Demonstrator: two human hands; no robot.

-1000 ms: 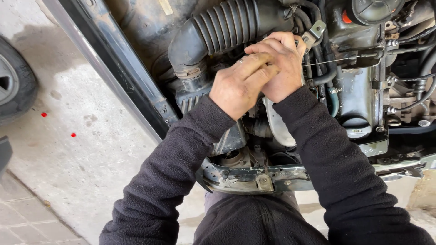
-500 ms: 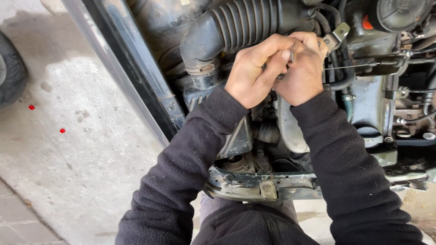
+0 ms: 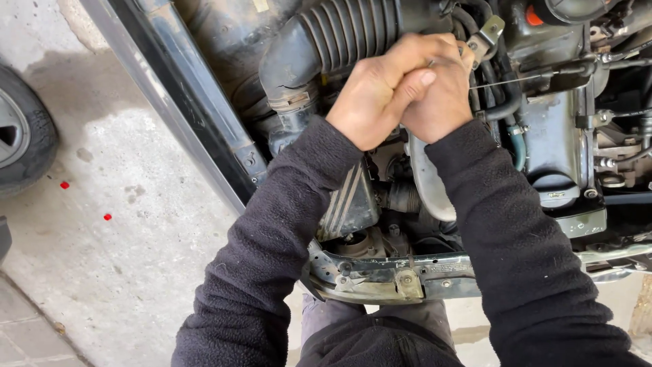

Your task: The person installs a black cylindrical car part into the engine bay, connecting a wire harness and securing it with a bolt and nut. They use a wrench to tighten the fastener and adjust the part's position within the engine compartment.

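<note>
Both my hands are clenched together over the engine bay of a car. My left hand (image 3: pixel 377 92) wraps its fingers over my right hand (image 3: pixel 443 102), which is closed in a fist. A thin taut wire (image 3: pixel 523 79) runs from the fist towards the right across the engine. What else the fist encloses is hidden. Just behind the hands lies a black ribbed air hose (image 3: pixel 353 30). A small metal bracket (image 3: pixel 487 32) sticks up right beside my right knuckles.
A dark engine block with hoses and a cap (image 3: pixel 567 156) fills the right side. A bent metal crossmember (image 3: pixel 394 275) runs below my forearms. The car's body edge (image 3: pixel 197 129) slants at left, over a concrete floor (image 3: pixel 115 238) with a tyre (image 3: pixel 24 136).
My hands stay clasped at the same spot by the hose. The left fingers have closed further over the right fist, and the view has shifted slightly.
</note>
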